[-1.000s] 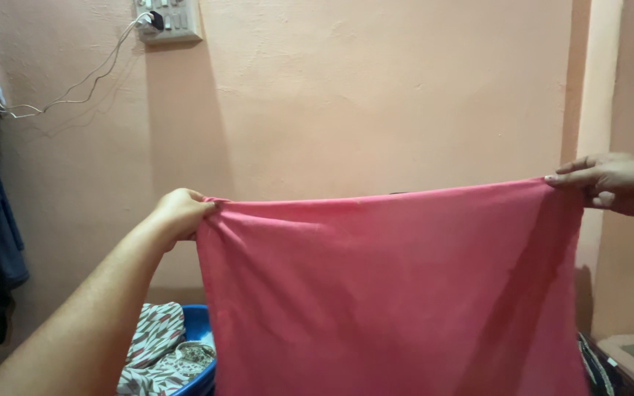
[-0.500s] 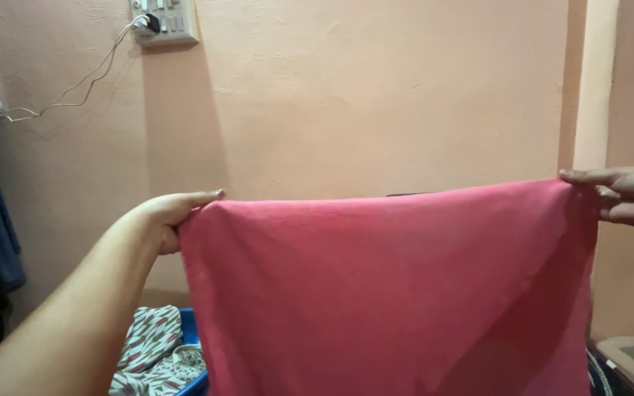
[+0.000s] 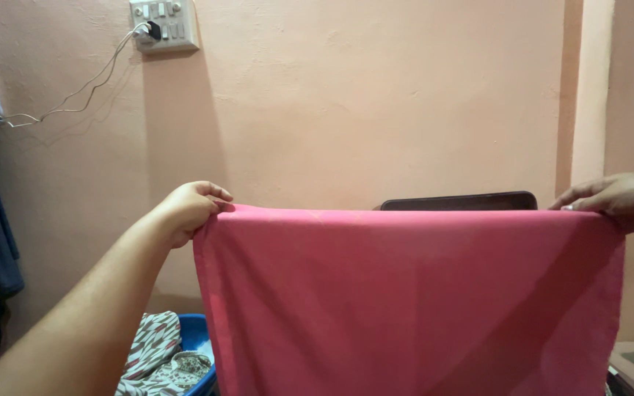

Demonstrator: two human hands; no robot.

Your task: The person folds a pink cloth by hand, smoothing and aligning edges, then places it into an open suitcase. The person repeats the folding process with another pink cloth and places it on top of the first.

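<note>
The pink cloth [image 3: 405,301] hangs spread flat at centre frame, top edge taut and level from 9 to 3 o'clock. Left hand [image 3: 188,209] has its grip clenched on one corner; right hand [image 3: 618,202] pinches the other. Advisable: keep tension even and both corners at equal height. A blue basket [image 3: 196,341] sits at 7 o'clock.
</note>
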